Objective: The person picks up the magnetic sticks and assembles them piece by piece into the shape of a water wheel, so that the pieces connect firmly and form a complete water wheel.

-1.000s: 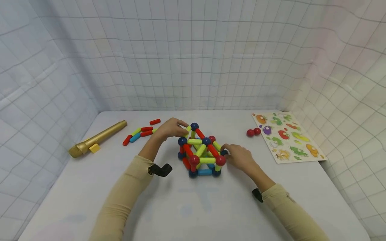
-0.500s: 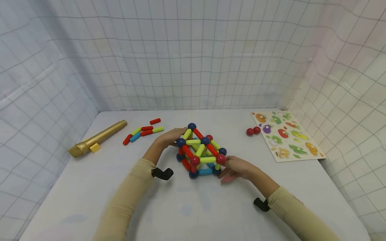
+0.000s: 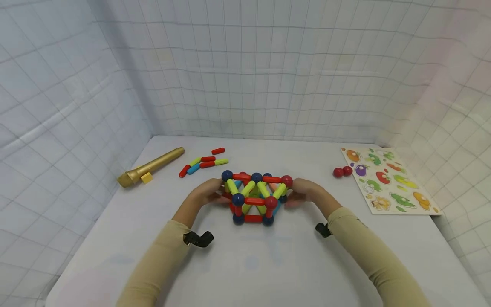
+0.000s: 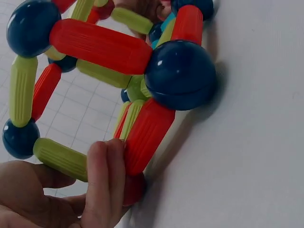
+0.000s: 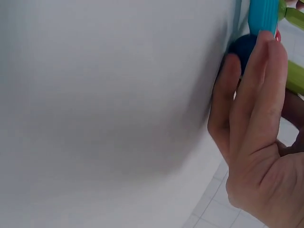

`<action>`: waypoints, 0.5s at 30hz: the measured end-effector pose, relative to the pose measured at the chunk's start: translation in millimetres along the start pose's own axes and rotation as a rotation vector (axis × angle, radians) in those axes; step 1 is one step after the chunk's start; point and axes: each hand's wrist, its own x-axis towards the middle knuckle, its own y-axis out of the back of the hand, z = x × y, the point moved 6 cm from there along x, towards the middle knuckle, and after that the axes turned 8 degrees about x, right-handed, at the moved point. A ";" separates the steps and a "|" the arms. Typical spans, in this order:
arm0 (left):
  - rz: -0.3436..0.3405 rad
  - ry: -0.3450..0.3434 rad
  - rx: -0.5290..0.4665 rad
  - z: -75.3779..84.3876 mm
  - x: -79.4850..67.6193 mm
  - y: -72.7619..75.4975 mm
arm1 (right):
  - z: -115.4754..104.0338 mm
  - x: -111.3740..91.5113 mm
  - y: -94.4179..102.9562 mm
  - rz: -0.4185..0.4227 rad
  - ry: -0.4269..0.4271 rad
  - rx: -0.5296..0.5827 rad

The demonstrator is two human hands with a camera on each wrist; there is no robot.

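A ball-and-stick building-toy structure (image 3: 254,201) stands on the white table in the head view, made of navy and red balls joined by red, yellow-green and blue rods. My left hand (image 3: 207,192) holds its left side. In the left wrist view, two fingers (image 4: 98,175) lie along a red rod (image 4: 149,135), with the thumb side behind a yellow-green rod (image 4: 61,158). On the opposite side, my right hand (image 3: 305,192) grips the structure. Its fingers (image 5: 259,99) reach a navy ball (image 5: 243,50) and a blue rod (image 5: 262,16) in the right wrist view; the thumb is partly hidden.
Several loose rods (image 3: 207,164) lie behind and left of the structure, near a gold microphone (image 3: 151,166) and a yellow block (image 3: 146,178). Two red balls (image 3: 342,171) and a vegetable picture board (image 3: 391,181) lie on the right. Grid-patterned cloth (image 3: 261,76) encloses the table.
The structure has turned on the table, so a different side faces me. My right hand left the front corner for the right side. The head view has shifted slightly.
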 end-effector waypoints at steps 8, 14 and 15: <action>-0.027 -0.016 0.104 13.4 -9.8 1.4 | -11.2 -1.8 -3.0 0.048 0.104 0.041; 0.136 -0.258 0.330 50.1 -32.7 3.9 | -36.9 -32.7 0.5 0.172 0.288 0.063; 0.163 -0.309 0.372 54.6 -36.4 2.2 | -39.0 -37.6 0.1 0.188 0.312 0.056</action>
